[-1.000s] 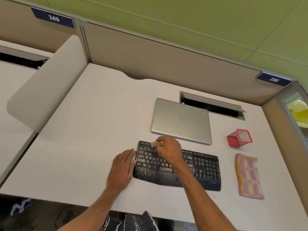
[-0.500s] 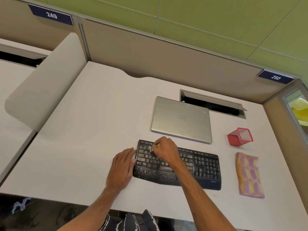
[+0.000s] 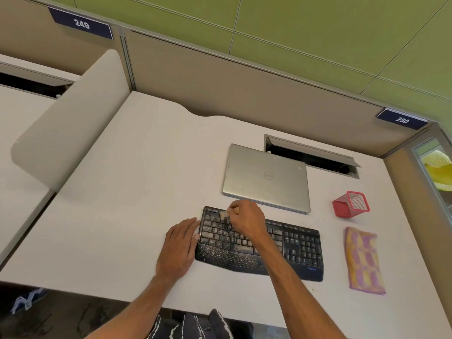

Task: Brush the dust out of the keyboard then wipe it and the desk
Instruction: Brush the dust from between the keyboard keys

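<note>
Keyboard (image 3: 293, 245) black, wavy-fronted, flat on desk (image 3: 127, 192) near front edge; left half and palm rest speckled with pale dust, number pad at right cleaner. Far left, rounded beige divider (image 3: 66, 133) upright along desk's side. Left hand (image 3: 179, 245) palm-down on desk, fingers straight and held together, tips touching keyboard's left end; bare forearm reaching in from bottom edge. Right hand (image 3: 247, 220) over upper left keys, fingers curled, pinching small pale brush (image 3: 223, 214), bristles down on top key rows; wrist bent, forearm crossing keyboard's middle on a diagonal. Behind keyboard, near but apart, closed silver laptop (image 3: 266, 177), smooth metal lid, lying flat. Behind laptop, rectangular hatch (image 3: 310, 157) in desk, lid raised, dark inside. Right of laptop, red mesh cup (image 3: 351, 204), square-mouthed. Nearer, just beside keyboard's right end and apart from it, folded cloth (image 3: 364, 260), fuzzy, yellow with purple blotches, flat on desk.
</note>
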Demonstrator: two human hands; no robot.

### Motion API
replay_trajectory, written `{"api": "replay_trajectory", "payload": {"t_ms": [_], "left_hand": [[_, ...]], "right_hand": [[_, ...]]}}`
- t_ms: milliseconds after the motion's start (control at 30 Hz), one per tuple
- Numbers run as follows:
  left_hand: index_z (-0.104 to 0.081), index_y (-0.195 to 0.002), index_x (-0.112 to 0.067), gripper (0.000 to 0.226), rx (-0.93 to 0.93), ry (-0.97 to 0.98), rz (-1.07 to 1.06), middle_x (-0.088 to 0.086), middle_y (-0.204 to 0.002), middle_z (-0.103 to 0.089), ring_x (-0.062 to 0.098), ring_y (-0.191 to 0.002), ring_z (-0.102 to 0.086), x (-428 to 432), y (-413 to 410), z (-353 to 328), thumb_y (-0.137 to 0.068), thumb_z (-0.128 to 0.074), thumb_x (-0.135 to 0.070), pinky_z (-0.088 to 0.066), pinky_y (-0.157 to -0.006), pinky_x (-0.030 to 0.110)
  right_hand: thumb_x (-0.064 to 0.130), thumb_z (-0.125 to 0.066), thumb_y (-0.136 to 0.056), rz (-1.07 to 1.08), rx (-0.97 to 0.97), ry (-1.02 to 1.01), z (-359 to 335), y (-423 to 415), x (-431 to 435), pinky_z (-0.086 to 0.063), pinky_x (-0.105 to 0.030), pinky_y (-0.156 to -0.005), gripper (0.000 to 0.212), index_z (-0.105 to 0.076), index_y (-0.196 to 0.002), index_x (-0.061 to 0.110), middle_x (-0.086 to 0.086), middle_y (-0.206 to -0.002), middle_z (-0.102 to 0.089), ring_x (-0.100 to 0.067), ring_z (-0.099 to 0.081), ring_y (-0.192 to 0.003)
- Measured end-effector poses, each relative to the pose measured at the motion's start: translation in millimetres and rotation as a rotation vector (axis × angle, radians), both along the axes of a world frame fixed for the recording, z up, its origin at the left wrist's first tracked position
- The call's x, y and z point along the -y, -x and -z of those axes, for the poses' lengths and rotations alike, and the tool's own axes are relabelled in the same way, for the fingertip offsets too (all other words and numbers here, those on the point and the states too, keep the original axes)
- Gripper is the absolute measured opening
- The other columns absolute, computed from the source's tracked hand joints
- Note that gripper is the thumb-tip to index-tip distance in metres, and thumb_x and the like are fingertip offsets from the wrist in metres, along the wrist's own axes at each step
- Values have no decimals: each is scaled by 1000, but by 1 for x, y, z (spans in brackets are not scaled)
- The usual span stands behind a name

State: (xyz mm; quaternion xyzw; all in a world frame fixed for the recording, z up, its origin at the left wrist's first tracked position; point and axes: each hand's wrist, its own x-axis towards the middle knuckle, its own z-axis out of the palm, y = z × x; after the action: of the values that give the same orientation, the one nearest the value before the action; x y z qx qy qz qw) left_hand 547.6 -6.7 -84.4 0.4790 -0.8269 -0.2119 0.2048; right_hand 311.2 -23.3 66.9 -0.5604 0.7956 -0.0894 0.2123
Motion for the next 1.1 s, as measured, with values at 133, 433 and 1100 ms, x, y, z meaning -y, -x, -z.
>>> {"api": "replay_trajectory", "payload": {"t_ms": [133,433,1100], "left_hand": [[-49,-161,-27,47,-2,-3,-1,-12,-164,-47,9,-154,-39,0,-1,1,-119,-31,-37,-27,-131,37],[-51,-160,-27,46,-13,-3,-4,-11,-163,-49,11,-153,-41,0,0,0,-119,-32,-36,-29,-129,38],[-51,-159,-27,46,-2,2,1,-11,-162,-49,11,-152,-41,1,-1,2,-120,-30,-36,-31,-128,39]], "right_hand": [[33,-61,-102,-144,-102,-65,-1,13,-8,-55,-25,-65,20,-79,-108,26,12,-85,-76,-3,-64,-63],[37,-62,-104,-416,-103,-15,5,-1,1,-56,-35,-97,24,-74,-124,31,15,-116,-77,-6,-71,-100],[50,-57,-103,-378,-88,45,0,-12,7,-59,-28,-78,27,-77,-116,35,18,-95,-78,-1,-65,-74]]}}
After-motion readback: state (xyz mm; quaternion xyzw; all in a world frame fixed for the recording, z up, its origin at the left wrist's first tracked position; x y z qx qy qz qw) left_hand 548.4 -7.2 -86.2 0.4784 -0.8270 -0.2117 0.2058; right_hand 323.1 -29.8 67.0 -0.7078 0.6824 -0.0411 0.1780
